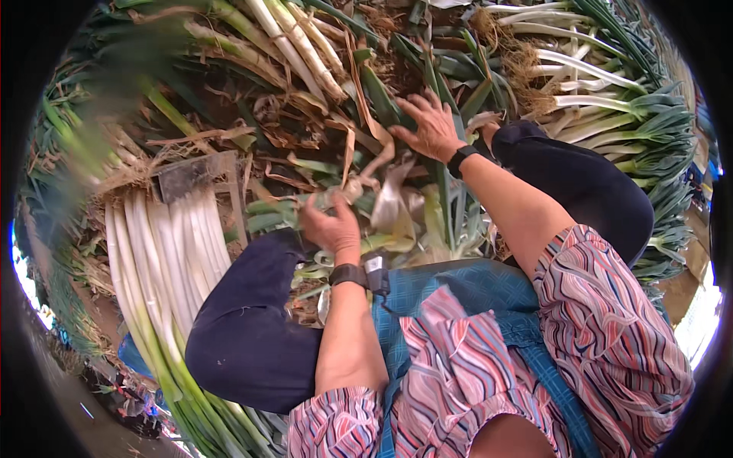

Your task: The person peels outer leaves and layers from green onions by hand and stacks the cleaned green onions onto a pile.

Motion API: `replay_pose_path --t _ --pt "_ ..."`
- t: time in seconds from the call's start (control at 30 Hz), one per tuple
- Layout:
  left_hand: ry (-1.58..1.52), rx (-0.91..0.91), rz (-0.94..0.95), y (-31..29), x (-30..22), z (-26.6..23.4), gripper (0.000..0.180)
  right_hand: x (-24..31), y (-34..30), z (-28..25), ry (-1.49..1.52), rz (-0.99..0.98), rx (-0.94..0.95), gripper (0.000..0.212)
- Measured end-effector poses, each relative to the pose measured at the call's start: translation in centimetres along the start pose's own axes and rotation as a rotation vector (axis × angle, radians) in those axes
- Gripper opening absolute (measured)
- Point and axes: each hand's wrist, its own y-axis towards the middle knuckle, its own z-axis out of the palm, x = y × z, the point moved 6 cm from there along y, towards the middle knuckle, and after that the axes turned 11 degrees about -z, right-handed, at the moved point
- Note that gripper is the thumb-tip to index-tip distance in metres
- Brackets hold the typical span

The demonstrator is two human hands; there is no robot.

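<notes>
My left hand [332, 227] is closed around the stalk of a leek [359, 191] whose dry outer leaves hang loose in front of my knees. My right hand [430, 126] reaches further out with fingers spread, resting on green leek leaves [397, 107] in the heap ahead. Both wrists wear a dark band. A blue apron [473, 290] covers my lap, between my dark trouser legs.
A stack of cleaned white leeks [164, 252] lies at my left against a wooden frame [200, 177]. Untrimmed leeks with roots [580, 84] pile up at the right and back. Peeled dry leaves [267, 130] litter the middle.
</notes>
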Motion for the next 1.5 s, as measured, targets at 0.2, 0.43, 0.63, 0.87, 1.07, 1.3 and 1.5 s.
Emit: replay_pose_path --t 0.2,0.43,0.63,0.87,1.07,1.3,1.5 --pt "0.054 0.406 -1.496 -11.6 14.4 -0.2 0.091 -7.3 -2.2 -2.5 -0.052 0.408 -0.233 0.095" --pt "-0.797 0.868 -1.477 -15.0 16.7 9.6 0.090 -12.0 -3.6 -2.6 -0.048 0.649 -0.014 0.112" --pt "-0.897 1.013 -0.976 -9.2 19.0 11.1 0.113 1.7 -1.7 1.6 0.317 0.397 0.207 0.103" --pt "-0.303 1.099 0.173 -5.9 6.3 9.6 0.121 5.6 -6.3 6.2 0.767 0.335 0.684 0.123" --pt "-0.818 1.209 0.383 3.0 -8.4 4.6 0.093 10.6 -4.9 5.3 0.791 -0.092 0.839 0.074" --pt "-1.282 1.433 0.503 12.6 -27.5 -3.5 0.062 12.2 2.5 -13.5 0.727 -0.323 0.523 0.043" --pt "-1.672 1.780 0.476 20.0 -54.7 -6.1 0.042 -3.7 17.1 -61.6 0.218 -0.537 -0.814 0.023"
